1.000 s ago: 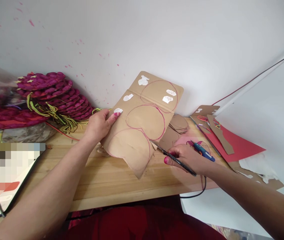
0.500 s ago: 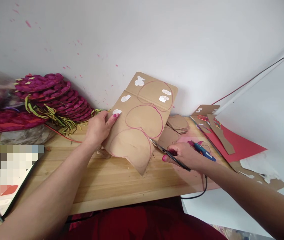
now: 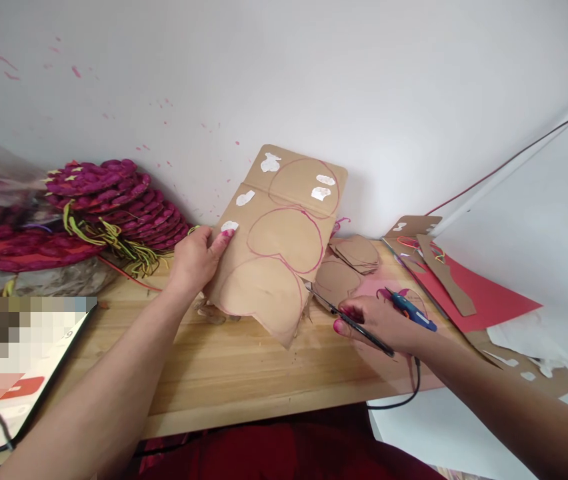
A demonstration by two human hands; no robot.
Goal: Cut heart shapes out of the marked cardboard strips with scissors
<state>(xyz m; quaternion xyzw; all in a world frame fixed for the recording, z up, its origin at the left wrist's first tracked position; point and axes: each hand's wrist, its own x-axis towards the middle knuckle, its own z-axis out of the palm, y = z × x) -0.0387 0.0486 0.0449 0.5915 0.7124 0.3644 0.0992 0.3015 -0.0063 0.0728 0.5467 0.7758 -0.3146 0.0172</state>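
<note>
A brown cardboard sheet (image 3: pixel 284 233) with three heart outlines drawn in pink-red is held tilted above the table. My left hand (image 3: pixel 197 263) grips its left edge, thumb on the front beside a white torn patch. My right hand (image 3: pixel 371 320) is closed around the black handles of a pair of scissors (image 3: pixel 337 312). The blade tips lie at the sheet's right edge, by the lowest heart, where a cut edge shows. Whether the tips touch the cardboard I cannot tell. Behind the scissors lie several cut cardboard pieces (image 3: pixel 357 255).
A blue glue gun (image 3: pixel 411 310) with a black cord lies right of my right hand. Red paper (image 3: pixel 484 293) and cardboard scraps (image 3: pixel 447 277) are farther right. Stacked magenta woven pieces (image 3: pixel 119 200) with yellow-green strings stand at left, near a blurred screen (image 3: pixel 24 373).
My right hand has drawn the scissors slightly right and down, away from the cut in the sheet. My left hand keeps its hold. The whole view has shifted a little.
</note>
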